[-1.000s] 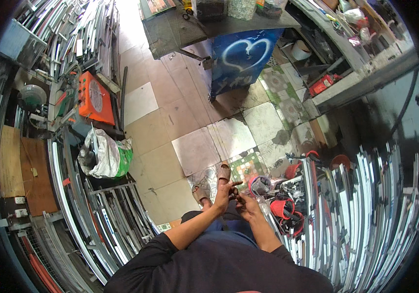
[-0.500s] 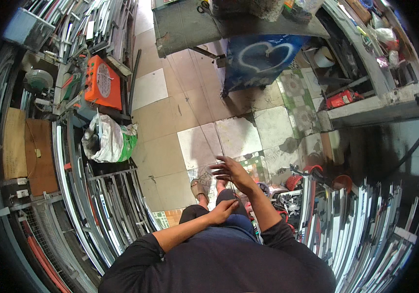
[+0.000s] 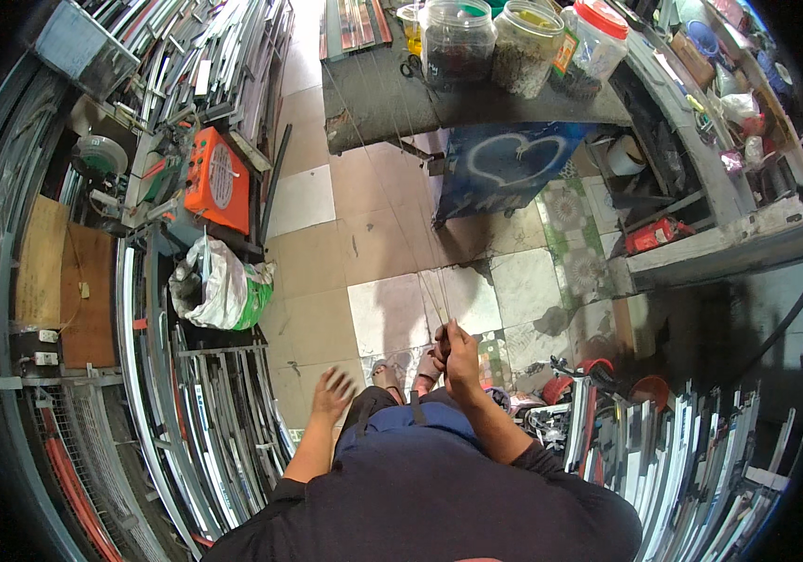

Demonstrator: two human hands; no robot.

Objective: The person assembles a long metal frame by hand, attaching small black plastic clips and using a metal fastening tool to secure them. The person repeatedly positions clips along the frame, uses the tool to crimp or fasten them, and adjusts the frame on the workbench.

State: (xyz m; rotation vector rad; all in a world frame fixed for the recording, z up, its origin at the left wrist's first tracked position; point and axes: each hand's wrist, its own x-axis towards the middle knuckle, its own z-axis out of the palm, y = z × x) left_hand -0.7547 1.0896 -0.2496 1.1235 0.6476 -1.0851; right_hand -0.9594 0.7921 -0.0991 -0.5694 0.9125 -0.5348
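Observation:
My right hand [image 3: 459,359] is in front of my waist, its fingers closed in a pinch on a thin cord [image 3: 440,298]. Pale, slender strands of it stretch from the hand toward the workbench [image 3: 378,98] ahead; where they end is hard to make out. Off to the left, my left hand [image 3: 333,392] hangs beside my thigh, slightly blurred, with fingers apart and nothing in it. On the bench stand several clear plastic jars of small parts, among them a red-lidded jar [image 3: 596,47]. Black-handled scissors [image 3: 411,66] lie near them.
Racks of metal profiles [image 3: 223,403] line my left, and more upright profiles [image 3: 673,450] stand at my right. A white-green sack [image 3: 223,295] sits below an orange box [image 3: 217,183]. Under the bench is a blue panel [image 3: 505,169] with a painted heart. Tiled floor [image 3: 308,253] lies between.
My left hand has moved away from my waist to the left and opened. The right hand has come lower and closed on the cord. My view has tilted up, showing more of the bench.

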